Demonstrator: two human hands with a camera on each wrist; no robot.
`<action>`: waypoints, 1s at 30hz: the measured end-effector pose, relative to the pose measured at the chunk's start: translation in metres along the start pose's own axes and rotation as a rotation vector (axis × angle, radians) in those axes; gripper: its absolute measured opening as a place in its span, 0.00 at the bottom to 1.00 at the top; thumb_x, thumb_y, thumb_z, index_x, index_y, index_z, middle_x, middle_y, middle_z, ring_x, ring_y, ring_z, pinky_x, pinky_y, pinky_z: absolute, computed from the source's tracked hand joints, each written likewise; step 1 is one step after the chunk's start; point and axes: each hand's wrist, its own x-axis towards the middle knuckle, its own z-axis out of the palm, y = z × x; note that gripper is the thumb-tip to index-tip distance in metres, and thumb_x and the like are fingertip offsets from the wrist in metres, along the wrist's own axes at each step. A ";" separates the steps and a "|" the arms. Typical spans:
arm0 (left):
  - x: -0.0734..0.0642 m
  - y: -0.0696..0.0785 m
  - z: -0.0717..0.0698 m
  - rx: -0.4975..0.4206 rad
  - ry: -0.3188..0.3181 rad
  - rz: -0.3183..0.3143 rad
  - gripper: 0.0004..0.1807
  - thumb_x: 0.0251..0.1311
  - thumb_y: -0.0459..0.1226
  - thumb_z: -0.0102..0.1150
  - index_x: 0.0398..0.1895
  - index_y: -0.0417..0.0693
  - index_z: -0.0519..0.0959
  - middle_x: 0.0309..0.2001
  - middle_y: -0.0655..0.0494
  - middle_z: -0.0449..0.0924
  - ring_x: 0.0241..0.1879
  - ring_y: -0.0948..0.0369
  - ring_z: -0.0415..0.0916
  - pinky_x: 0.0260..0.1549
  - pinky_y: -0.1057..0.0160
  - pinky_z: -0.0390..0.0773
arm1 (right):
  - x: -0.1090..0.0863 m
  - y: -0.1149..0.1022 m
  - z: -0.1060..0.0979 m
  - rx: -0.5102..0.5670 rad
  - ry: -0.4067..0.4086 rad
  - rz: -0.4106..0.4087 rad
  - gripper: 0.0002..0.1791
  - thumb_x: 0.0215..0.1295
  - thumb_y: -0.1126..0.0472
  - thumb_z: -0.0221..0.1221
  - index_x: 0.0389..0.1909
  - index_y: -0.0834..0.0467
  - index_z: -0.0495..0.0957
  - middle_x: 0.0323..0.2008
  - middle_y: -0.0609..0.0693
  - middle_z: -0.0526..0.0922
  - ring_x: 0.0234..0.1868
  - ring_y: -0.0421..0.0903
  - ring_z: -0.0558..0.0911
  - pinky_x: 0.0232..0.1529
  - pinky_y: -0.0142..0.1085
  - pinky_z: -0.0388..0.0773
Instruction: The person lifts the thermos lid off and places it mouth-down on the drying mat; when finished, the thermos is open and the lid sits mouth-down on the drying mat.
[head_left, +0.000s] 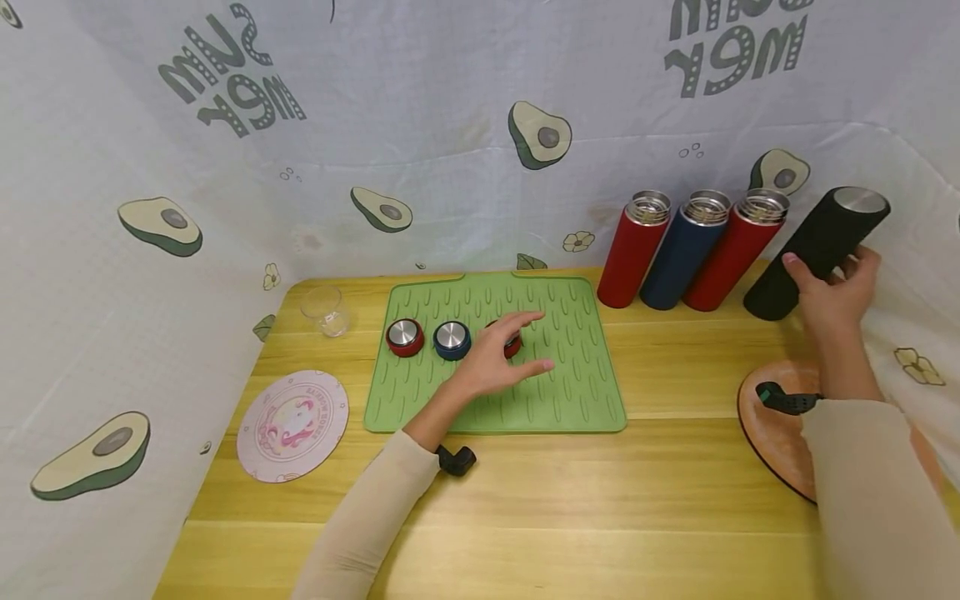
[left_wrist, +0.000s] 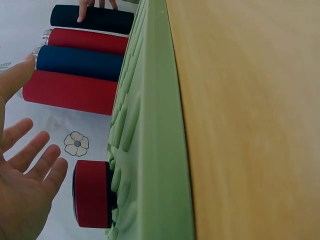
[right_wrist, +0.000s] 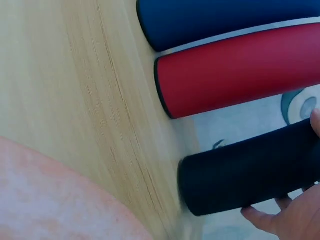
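Observation:
My right hand (head_left: 838,302) grips a black thermos bottle (head_left: 813,237) at the far right, thumb on one side and fingers around the other. A silver disc tops this bottle, which stands to the right of a row of open-mouthed bottles: a red one (head_left: 628,258), a blue one (head_left: 682,254) and another red one (head_left: 735,254). My left hand (head_left: 487,362) hovers over the green ridged mat (head_left: 577,400) with thumb and fingers spread, nothing between them. It partly hides a red lid (head_left: 513,343). Left of it on the mat sit a blue lid (head_left: 452,340) and a red lid (head_left: 405,337).
A clear glass (head_left: 330,315) stands at the back left of the wooden table (head_left: 600,508). In front of it lies a round pink unicorn mat (head_left: 330,433). A round orange mat (head_left: 772,450) lies under my right forearm. Printed cloth (head_left: 450,75) hangs behind the table.

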 end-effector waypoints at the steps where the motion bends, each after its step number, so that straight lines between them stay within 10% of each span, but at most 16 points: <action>1: -0.001 0.001 -0.001 -0.005 0.002 0.000 0.41 0.61 0.56 0.70 0.77 0.64 0.67 0.77 0.59 0.65 0.77 0.56 0.62 0.72 0.43 0.69 | -0.005 -0.001 0.000 0.031 0.011 -0.020 0.42 0.63 0.56 0.72 0.73 0.38 0.59 0.68 0.34 0.66 0.61 0.33 0.69 0.76 0.29 0.61; 13: -0.013 0.009 -0.021 0.000 0.052 -0.003 0.42 0.59 0.58 0.72 0.76 0.72 0.66 0.76 0.64 0.65 0.73 0.57 0.67 0.69 0.48 0.73 | -0.060 -0.016 0.013 0.076 0.062 -0.381 0.36 0.56 0.64 0.74 0.66 0.47 0.71 0.58 0.41 0.77 0.54 0.37 0.78 0.58 0.28 0.74; 24: -0.026 0.016 -0.049 -0.025 0.118 0.036 0.43 0.57 0.56 0.74 0.76 0.73 0.66 0.75 0.65 0.67 0.73 0.61 0.67 0.69 0.53 0.74 | -0.110 -0.018 0.035 -0.147 -0.119 -0.429 0.36 0.62 0.58 0.71 0.71 0.42 0.70 0.55 0.33 0.78 0.53 0.31 0.75 0.55 0.21 0.72; 30: -0.034 0.020 -0.063 -0.037 0.137 0.085 0.43 0.58 0.52 0.75 0.76 0.72 0.66 0.74 0.66 0.67 0.71 0.59 0.68 0.69 0.55 0.73 | -0.134 -0.020 0.050 -0.328 -0.246 -0.443 0.39 0.64 0.50 0.70 0.74 0.37 0.67 0.68 0.51 0.76 0.58 0.34 0.73 0.63 0.23 0.70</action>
